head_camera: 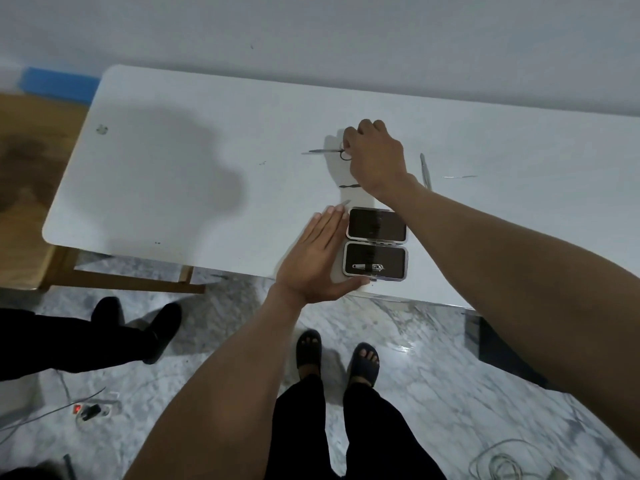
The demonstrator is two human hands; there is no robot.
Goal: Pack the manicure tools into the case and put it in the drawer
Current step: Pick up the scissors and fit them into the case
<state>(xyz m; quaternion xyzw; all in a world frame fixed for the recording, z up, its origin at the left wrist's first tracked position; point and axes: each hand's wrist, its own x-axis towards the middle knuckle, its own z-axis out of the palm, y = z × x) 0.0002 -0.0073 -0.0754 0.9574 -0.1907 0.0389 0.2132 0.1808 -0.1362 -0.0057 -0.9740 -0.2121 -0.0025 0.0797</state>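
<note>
An open black manicure case [376,244] lies near the front edge of the white table [173,174]. A nail clipper [369,267] sits in its near half. My left hand [317,258] rests flat, fingers apart, against the case's left side. My right hand [375,154] reaches over the case and closes its fingers on the handle of small scissors [323,151] lying on the table. A dark thin tool [349,186] lies beside my right wrist. A small metal tip [345,202] shows just beyond my left fingertips. Tweezers [425,169] and a thin file [459,176] lie to the right.
The table stands against a pale wall. Another person's dark legs and shoes [138,334] are on the marble floor at the left. My sandalled feet [337,355] are below. A power strip [91,410] and cables [502,462] lie on the floor.
</note>
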